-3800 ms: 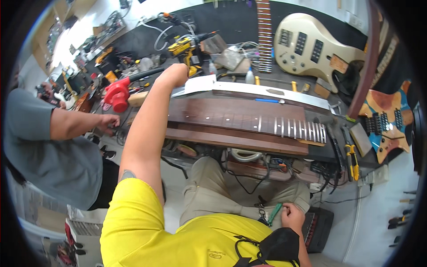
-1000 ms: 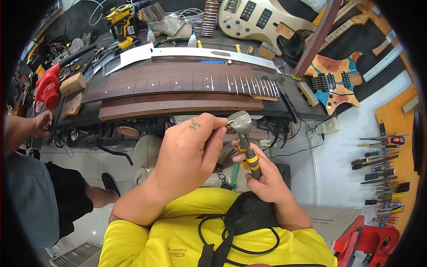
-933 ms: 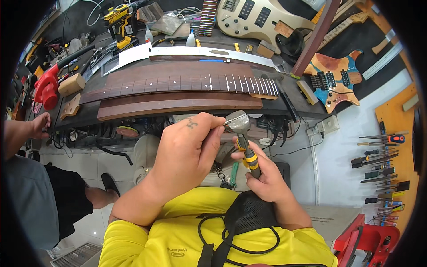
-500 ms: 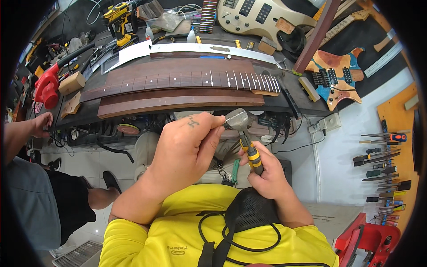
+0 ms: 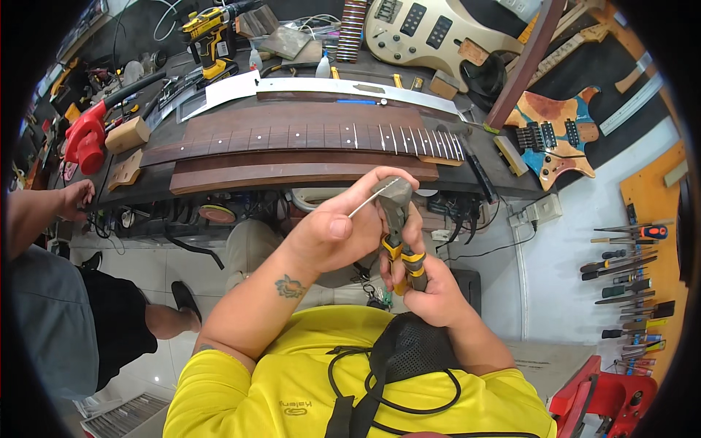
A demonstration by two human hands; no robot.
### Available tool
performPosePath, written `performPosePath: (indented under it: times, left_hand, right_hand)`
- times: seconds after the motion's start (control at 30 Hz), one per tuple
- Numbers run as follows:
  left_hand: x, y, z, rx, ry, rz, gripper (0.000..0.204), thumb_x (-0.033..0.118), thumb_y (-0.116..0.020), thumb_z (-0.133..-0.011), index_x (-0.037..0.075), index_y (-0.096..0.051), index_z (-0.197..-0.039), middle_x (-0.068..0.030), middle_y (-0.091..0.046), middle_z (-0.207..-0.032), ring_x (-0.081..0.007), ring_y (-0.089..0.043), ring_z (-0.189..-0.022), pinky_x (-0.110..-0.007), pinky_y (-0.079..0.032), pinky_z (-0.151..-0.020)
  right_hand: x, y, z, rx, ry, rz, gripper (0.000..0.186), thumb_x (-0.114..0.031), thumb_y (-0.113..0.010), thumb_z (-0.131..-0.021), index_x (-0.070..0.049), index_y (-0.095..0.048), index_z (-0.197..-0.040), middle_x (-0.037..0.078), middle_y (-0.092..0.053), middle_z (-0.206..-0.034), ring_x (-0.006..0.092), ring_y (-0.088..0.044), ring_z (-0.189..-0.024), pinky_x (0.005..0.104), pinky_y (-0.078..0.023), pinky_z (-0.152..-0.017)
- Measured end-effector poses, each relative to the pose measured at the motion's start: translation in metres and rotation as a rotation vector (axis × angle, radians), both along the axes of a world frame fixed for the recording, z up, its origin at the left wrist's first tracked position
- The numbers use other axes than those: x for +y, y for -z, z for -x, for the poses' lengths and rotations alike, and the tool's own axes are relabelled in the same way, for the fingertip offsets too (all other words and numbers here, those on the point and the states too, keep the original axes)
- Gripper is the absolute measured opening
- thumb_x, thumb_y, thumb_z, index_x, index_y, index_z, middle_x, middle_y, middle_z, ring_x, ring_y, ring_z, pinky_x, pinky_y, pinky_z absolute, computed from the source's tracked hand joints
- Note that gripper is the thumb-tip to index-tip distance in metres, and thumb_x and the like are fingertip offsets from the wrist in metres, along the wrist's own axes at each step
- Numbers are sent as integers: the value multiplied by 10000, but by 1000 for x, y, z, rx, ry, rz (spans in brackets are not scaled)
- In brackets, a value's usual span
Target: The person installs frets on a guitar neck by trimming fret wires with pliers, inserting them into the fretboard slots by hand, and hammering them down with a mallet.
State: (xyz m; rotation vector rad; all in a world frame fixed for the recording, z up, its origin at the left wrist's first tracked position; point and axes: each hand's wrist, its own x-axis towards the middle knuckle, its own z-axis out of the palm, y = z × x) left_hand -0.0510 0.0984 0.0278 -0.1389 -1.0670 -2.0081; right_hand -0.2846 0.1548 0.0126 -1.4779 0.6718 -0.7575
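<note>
A pair of pliers (image 5: 395,212) with a wide grey head and black-and-yellow handles stands tilted in front of my chest. My right hand (image 5: 435,292) is wrapped round its handles. A thin silvery fret wire (image 5: 369,200) runs slantwise from beside my left thumb up to the pliers' head. My left hand (image 5: 337,226) holds this wire, its fingers curled behind the pliers' head and the thumb towards me. Whether the jaws grip the wire cannot be made out. Beyond my hands, a dark fretboard (image 5: 307,137) lies on the bench, with bright fret wires in several slots at its right end.
Brown wood boards (image 5: 292,171) lie under and before the fretboard. A yellow drill (image 5: 212,44), a red blower (image 5: 87,139), a cream guitar body (image 5: 438,36) and a multicoloured one (image 5: 558,131) surround it. Another person's hand (image 5: 77,199) is by the bench's left edge. Files (image 5: 628,270) hang at right.
My left hand has turned and slid right, its fingers now behind the pliers' head instead of pinching at its left side. The wire now shows as a slanting line. My right hand keeps the pliers.
</note>
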Motion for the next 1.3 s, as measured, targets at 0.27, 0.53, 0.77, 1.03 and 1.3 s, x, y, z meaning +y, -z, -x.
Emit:
performPosePath:
  times: [0.27,0.53,0.77,1.03,1.3]
  left_hand:
    - [3,7,9,51,-59,-115,977,473,-892,-750,88,-430,-1519,-150,-579,-1100,-378,-612,-1079,-500,-496,-977]
    - [10,-6,1,-10,-283,-201,900,471,-873,-826,69,-449,-1511,-187,-626,-1209,-332,-637,-1092,-479,-519,-954]
    - [42,-41,-50,-783,-904,274,323,-39,-712,-999,11,-741,-1316,-66,-793,-957,-116,-711,-837,-256,-548,-725]
    - [38,-33,-50,-734,-1115,563,274,-100,-694,-983,-21,-798,-1225,-94,-791,-903,-123,-741,-834,-241,-552,-745]
    - [39,-28,-49,-673,-1043,427,244,-53,-708,-981,-32,-800,-1206,-88,-790,-922,-135,-746,-843,-248,-559,-768]
  right_hand:
    - [4,5,-6,-80,-25,-47,281,103,-537,-791,-39,-605,-1025,88,-568,-1125,185,-541,-1003,332,-458,-917]
    - [2,0,-13,-85,12,-123,306,106,-537,-774,-42,-605,-1033,84,-559,-1134,178,-541,-988,314,-453,-897]
    - [-5,-8,-7,180,114,206,390,95,-550,-743,-1,-644,-1109,95,-581,-1196,207,-592,-1011,339,-502,-943]
    - [-5,-13,-7,276,97,313,608,88,-570,-706,-27,-710,-1287,127,-607,-1406,317,-635,-1313,393,-467,-1142]
    - [-1,-15,-6,299,136,360,487,109,-541,-709,0,-703,-1156,134,-630,-1257,303,-672,-1151,376,-531,-1035]
